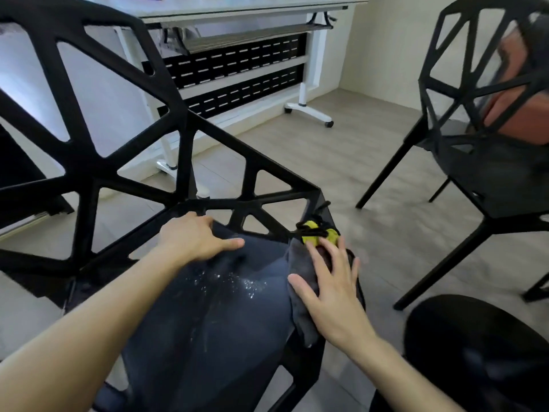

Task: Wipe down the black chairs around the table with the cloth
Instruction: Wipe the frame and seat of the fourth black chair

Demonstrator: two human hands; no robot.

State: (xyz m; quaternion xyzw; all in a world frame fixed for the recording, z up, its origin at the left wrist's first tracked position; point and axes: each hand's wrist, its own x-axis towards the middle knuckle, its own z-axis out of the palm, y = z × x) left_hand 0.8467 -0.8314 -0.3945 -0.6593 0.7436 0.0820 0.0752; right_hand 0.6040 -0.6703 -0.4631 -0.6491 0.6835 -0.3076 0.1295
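Note:
A black lattice chair [89, 162] fills the left and centre, its dark seat [208, 328] speckled with water drops. My right hand [329, 286] lies flat with spread fingers on a grey cloth [300, 269] at the seat's right edge. Just beyond the fingertips sits a small yellow thing with black cord [315, 234] on the chair's rim. My left hand [196, 237] rests on the back of the seat, fingers extended, thumb pointing right. A second black lattice chair [463, 84] stands at the right.
A white table on castors [246, 8] stands behind the near chair. An orange and dark bag [511, 93] lies on the second chair. A round black thing [475, 346] sits at the lower right. Grey wood floor runs between the chairs.

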